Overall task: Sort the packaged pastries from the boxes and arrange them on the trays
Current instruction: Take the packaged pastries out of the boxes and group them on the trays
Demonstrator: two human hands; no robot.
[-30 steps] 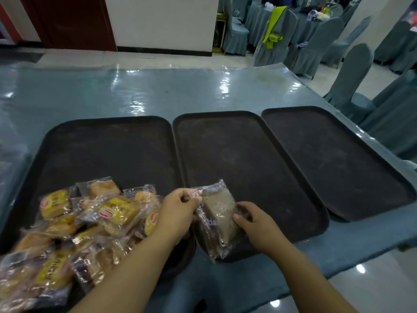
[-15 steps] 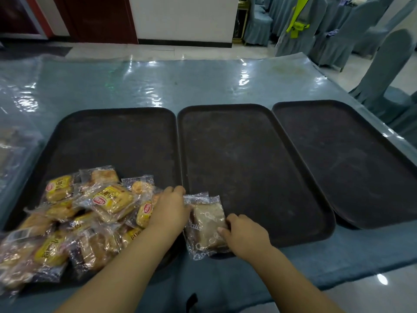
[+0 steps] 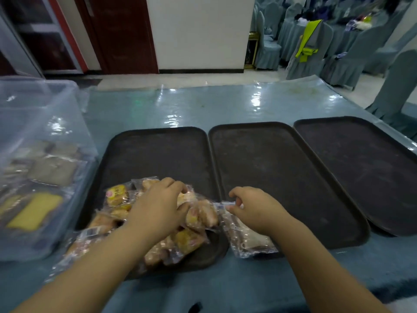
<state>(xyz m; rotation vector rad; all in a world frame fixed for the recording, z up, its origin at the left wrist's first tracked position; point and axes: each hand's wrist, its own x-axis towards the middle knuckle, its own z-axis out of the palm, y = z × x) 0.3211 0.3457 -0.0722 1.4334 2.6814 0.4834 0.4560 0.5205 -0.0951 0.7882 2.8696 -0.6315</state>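
pack (image 3: 248,241): judged light, soft cake in slick film, crushable; best taken by sealed edge | pale brown slab, clear printed wrap | across near-left corner of middle tray (image 3: 270,177), overhanging rim, hard against pile (image 3: 117,195) on left tray (image 3: 158,154) | right hand (image 3: 255,206) pinching top seam | left hand (image 3: 158,206) on pile, fingers bent, grip unclear

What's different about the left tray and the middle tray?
The left tray carries a heap of yellow pastries at its near end; the middle tray has just one brownish packet at its near corner. The left hand rests on the left tray's heap; the right hand pinches the middle tray's packet. Both are dark, oblong, rounded.
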